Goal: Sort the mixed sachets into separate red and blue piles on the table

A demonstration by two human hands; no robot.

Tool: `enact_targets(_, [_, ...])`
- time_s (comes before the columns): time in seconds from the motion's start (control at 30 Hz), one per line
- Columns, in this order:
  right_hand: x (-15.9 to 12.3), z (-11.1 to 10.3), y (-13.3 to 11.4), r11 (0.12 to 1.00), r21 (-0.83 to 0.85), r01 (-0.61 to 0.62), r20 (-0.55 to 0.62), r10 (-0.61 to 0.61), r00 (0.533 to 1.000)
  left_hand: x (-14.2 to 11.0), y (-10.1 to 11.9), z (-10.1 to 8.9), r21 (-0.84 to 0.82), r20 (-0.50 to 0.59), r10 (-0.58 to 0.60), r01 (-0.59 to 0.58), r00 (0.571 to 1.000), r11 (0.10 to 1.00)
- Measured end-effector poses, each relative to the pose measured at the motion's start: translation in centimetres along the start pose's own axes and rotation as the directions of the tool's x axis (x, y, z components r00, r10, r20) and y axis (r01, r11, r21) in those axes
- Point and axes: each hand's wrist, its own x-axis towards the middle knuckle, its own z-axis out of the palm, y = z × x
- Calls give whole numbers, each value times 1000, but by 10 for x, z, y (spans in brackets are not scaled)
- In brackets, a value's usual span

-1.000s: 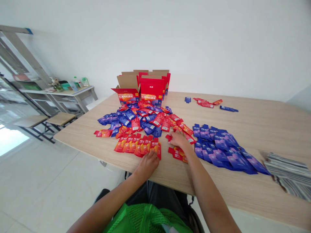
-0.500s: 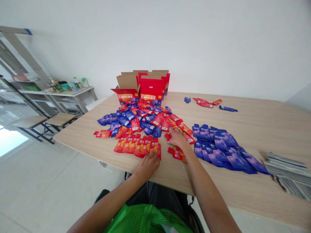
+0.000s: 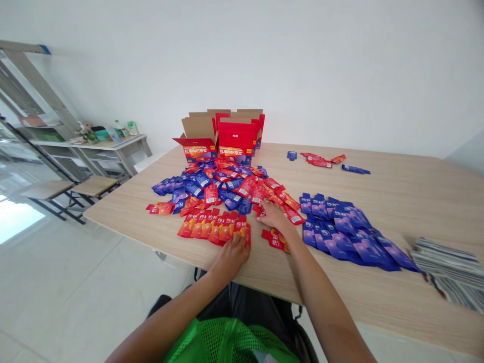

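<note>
A row of overlapping red pouches (image 3: 206, 225) lies near the table's front edge. At the row's right end, my left hand (image 3: 235, 254) has its fingers closed on the lower part of a red pouch (image 3: 239, 226). My right hand (image 3: 275, 217) reaches to the near right side of a mixed pile (image 3: 227, 189) of red and blue pouches. Its fingertips are closed on a small red pouch (image 3: 259, 211), which they partly cover. Under my right wrist lies another red pouch (image 3: 275, 239), partly hidden by the forearm.
Overlapping blue pouches (image 3: 336, 232) lie in rows to the right, beside a striped cloth (image 3: 449, 269). Open red cartons (image 3: 236, 141) stand behind the pile. Several loose red pouches (image 3: 319, 161) and a blue pouch (image 3: 355, 169) lie farther back on the wooden table (image 3: 401, 201).
My right hand has shifted slightly to the left and away from me, at the edge of the pile. The left hand stays on the row's end pouch.
</note>
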Motion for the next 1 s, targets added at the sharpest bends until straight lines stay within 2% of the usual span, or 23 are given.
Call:
enact_targets(0.2, [2, -1, 0, 992, 96, 84, -49, -80, 996, -3, 5, 6, 128, -95, 31, -19, 995, 992])
enact_targets(0.33, [4, 2, 1, 979, 144, 146, -91, -134, 987, -3, 7, 10, 146, -84, 25, -12, 996, 989])
enact_targets(0.43, [7, 6, 5, 959, 196, 203, -133, -180, 975, -5, 8, 9, 118, -58, 6, 1, 998, 993])
enact_targets(0.5, [10, 9, 9, 937, 244, 250, -208, -201, 957, -6, 7, 6, 74, -20, -8, 10, 1000, 997])
enact_targets(0.63, [18, 16, 15, 897, 334, 291, -327, -179, 928, -5, 4, 7, -50, 19, -20, 21, 1000, 999])
enact_targets(0.77, [20, 17, 16, 865, 413, 284, -347, -138, 927, -2, 4, 18, -118, -143, -69, 53, 987, 992])
enact_targets(0.9, [15, 6, 13, 822, 495, 280, -399, -72, 914, -2, 4, 24, -156, -324, -108, 60, 940, 986])
enact_targets(1.0, [11, -4, 9, 739, 602, 302, -412, -36, 910, -7, 1, 24, -197, -404, -137, 61, 905, 979])
